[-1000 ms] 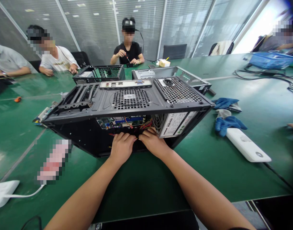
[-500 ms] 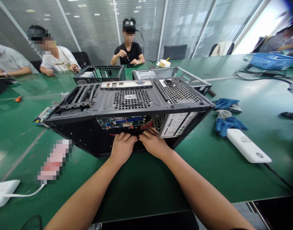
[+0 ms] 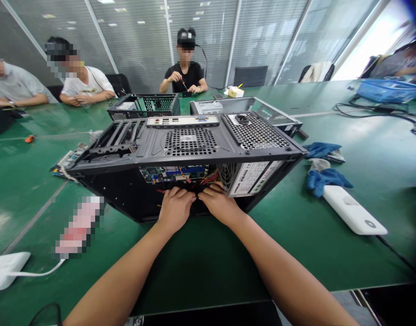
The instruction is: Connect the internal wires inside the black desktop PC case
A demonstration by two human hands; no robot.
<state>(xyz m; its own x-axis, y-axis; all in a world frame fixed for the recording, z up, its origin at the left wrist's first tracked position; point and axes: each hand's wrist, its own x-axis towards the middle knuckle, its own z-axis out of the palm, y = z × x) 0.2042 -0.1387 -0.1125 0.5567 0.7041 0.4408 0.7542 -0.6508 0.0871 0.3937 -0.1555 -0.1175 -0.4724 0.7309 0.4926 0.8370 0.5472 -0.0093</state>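
Observation:
A black computer case (image 3: 150, 158) lies on the green table, its open side facing me. Inside show a green and blue circuit board (image 3: 174, 173), red and yellow wires (image 3: 211, 177) and a power supply with a white label (image 3: 252, 176). My left hand (image 3: 176, 208) reaches into the opening below the board, fingers bent. Close beside it, my right hand (image 3: 218, 203) is left of the power supply, fingers curled. The fingertips of both nearly meet at something dark and small that I cannot make out.
Behind the case stand two more open cases (image 3: 143, 105) (image 3: 279, 115). Blue gloves (image 3: 325, 179) and a white power bank (image 3: 354, 210) lie right. A white device (image 3: 7, 269) with a cable lies left. Three people sit across the table; a blue basket (image 3: 388, 90) stands far right.
The whole view has shifted slightly, so the case appears a little further right. Both hands remain inside the opening. The person in white at the left has lowered a raised hand to the table.

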